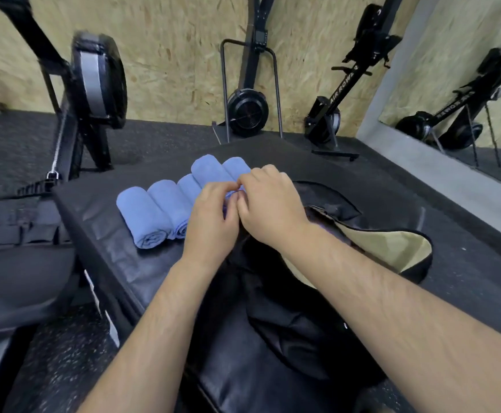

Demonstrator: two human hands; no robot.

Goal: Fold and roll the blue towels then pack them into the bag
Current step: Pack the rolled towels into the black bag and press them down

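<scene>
Several rolled blue towels (pixel 154 213) lie side by side on a black padded platform (pixel 100 204). My left hand (pixel 213 216) and my right hand (pixel 268 204) meet over the rightmost rolls, fingers curled and pinching a blue towel (pixel 210 169) between them. Most of that towel is hidden under my hands. A black bag (pixel 297 320) with a tan lining (pixel 398 248) lies open to the right, under my right wrist.
Rowing machines stand against the chipboard wall behind the platform, one large flywheel (pixel 98 79) at the left and another (pixel 247 111) at the centre. A mirror (pixel 467 84) fills the right wall. Black rubber flooring surrounds the platform.
</scene>
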